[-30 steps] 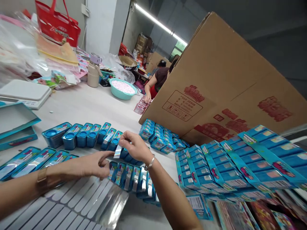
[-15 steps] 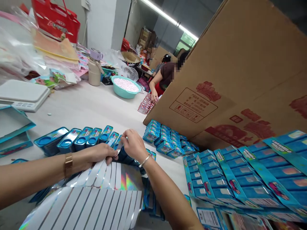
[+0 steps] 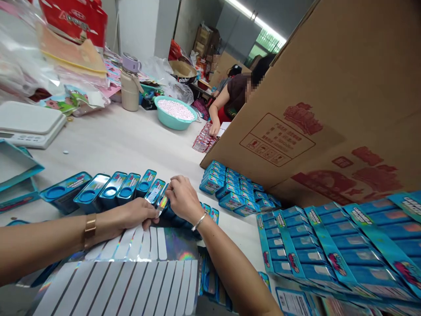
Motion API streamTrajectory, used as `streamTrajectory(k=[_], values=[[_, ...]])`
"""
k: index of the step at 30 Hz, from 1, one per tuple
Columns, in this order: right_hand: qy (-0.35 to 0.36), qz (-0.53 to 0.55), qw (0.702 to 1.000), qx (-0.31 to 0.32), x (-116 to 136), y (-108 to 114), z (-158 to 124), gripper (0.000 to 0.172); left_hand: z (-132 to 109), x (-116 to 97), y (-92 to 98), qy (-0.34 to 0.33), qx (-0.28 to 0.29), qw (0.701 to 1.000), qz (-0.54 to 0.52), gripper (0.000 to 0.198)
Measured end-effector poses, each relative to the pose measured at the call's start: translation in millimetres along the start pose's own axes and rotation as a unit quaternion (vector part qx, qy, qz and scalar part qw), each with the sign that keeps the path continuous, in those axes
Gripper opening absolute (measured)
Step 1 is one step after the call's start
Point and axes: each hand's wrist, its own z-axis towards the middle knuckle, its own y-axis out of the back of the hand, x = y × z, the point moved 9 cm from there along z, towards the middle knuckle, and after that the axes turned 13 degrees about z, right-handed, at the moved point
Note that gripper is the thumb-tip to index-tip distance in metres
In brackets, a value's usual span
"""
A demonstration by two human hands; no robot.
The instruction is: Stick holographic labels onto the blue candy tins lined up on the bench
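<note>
My left hand (image 3: 140, 213), with a gold band at the wrist, is closed, its thumb and fingers pinching the lower end of a shiny rainbow-tinted sticker strip (image 3: 162, 203). At the strip's upper end, my right hand (image 3: 184, 198) is closed too, its fingers curled with the tips partly hidden. Both hands are over a row of small blue tins (image 3: 115, 186) standing on the table. Below them lies a holographic sheet of long white stickers (image 3: 131, 285), its upper part beneath my left hand. Some tins behind my right hand are partly covered.
Blue display boxes (image 3: 315, 245) fill the right side. More blue packs (image 3: 230, 186) stand before a big cardboard carton (image 3: 329, 109). A turquoise basin (image 3: 174, 120), a bottle (image 3: 130, 90) and a white scale (image 3: 31, 123) are farther back. Another person's hand (image 3: 215, 128) touches red packets.
The strip between my hands has tilted and now shows a rainbow sheen. My hands stay close to the same spot, while the view has shifted slightly.
</note>
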Motion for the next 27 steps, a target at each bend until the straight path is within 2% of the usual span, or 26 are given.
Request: streamTrajectory(k=[6,9,14,19,21,24,27], values=[[-0.016,-0.01,0.999,0.034,-10,-12,7,0.014,6,8,-5.6,0.052,-0.029,0.998,-0.03,0.034],[-0.02,0.032,0.999,0.011,-15,-11,8,0.009,5,8,-9.4,0.073,-0.045,0.995,-0.042,0.029],[-0.015,0.077,0.996,-0.032,-20,-11,6,0.018,6,10,-13.1,0.109,-0.053,0.99,-0.069,0.017],[-0.023,0.082,0.994,-0.062,-21,-13,7,0.015,9,10,-13.6,0.114,-0.038,0.99,-0.074,0.022],[-0.021,0.095,0.993,-0.068,-21,-5,3,0.018,4,7,-13.5,0.107,-0.017,0.992,-0.063,0.021],[-0.015,0.116,0.988,-0.104,-22,24,-14,0.025,-10,-2,-13.3,0.081,0.03,0.995,-0.044,0.021],[-0.014,0.133,0.983,-0.129,-21,52,-38,0.021,-23,-16,-8.5,0.035,0.042,0.998,-0.037,0.038]])
